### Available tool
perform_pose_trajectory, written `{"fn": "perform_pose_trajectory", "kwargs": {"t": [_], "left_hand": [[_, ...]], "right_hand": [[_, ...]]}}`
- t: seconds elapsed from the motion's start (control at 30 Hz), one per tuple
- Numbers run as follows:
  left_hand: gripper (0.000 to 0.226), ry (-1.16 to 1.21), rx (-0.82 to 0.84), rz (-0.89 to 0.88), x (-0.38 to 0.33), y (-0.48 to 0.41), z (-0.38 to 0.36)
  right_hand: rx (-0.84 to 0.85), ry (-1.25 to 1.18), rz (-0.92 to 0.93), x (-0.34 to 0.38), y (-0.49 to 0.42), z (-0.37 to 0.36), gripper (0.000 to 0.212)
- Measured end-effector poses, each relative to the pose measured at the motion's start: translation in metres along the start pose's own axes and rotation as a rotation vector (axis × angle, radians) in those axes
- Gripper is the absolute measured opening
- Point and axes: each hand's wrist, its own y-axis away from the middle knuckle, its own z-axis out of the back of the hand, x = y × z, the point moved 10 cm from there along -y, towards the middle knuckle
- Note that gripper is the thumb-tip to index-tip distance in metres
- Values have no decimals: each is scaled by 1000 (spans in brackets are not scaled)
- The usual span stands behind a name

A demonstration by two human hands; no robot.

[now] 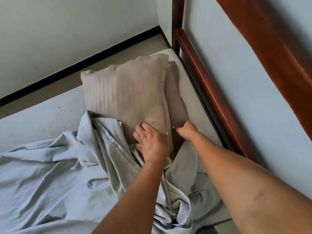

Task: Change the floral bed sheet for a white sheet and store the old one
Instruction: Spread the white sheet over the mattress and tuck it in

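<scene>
A pale sheet (50, 174), bluish-white and heavily creased, lies bunched over the near part of the bed. It is loose rather than tucked, and its folds pile up toward the head end, running under both forearms. Beyond its far edge the bare mattress (42, 119) shows along the bed's left side, with a dotted texture.

The left hand (150, 141) rests flat on the near corner of the top pillow (123, 95), fingers spread and pressing into the fabric. Just beside it, the right hand (187, 130) has its fingers curled; it seems to grip the near edge of the lower pillow (175, 92), though the fingertips are hidden in the cloth.

Both pillows are taupe with faint stripes, stacked at the far right corner of the mattress, the top one offset toward the left. The dark wooden headboard (211, 92) runs along the right edge of the bed. Past the bed lie the beige floor (50, 88), a black baseboard (84, 68) and a white wall (67, 31).
</scene>
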Motion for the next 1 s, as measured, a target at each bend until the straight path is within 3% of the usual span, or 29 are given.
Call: {"fn": "perform_pose_trajectory", "kwargs": {"t": [0.13, 0.23, 0.37, 0.47, 0.53, 0.8, 1.0], "left_hand": [[72, -7, 55, -12, 17, -24, -13], [61, -26, 131, 31, 27, -37, -15], [40, -86, 258, 62, 35, -45, -13], [32, -112, 192, 85, 33, -42, 15], [32, -125, 91, 82, 28, -37, 41], [20, 354, -26, -69, 5, -31, 132], [15, 777, -70, -95, -3, -26, 176]], "right_hand": [[-36, 13, -72, -2, -12, 0, 89], [5, 110, -20, 14, -10, -2, 72], [-135, 600, 197, 55, 22, 7, 46], [-262, 747, 421, 84, 56, 8, 44], [-300, 685, 496, 95, 72, 8, 41], [-332, 215, 560, 163, 123, 49, 27], [-314, 286, 613, 214, 151, 104, 32]]}}
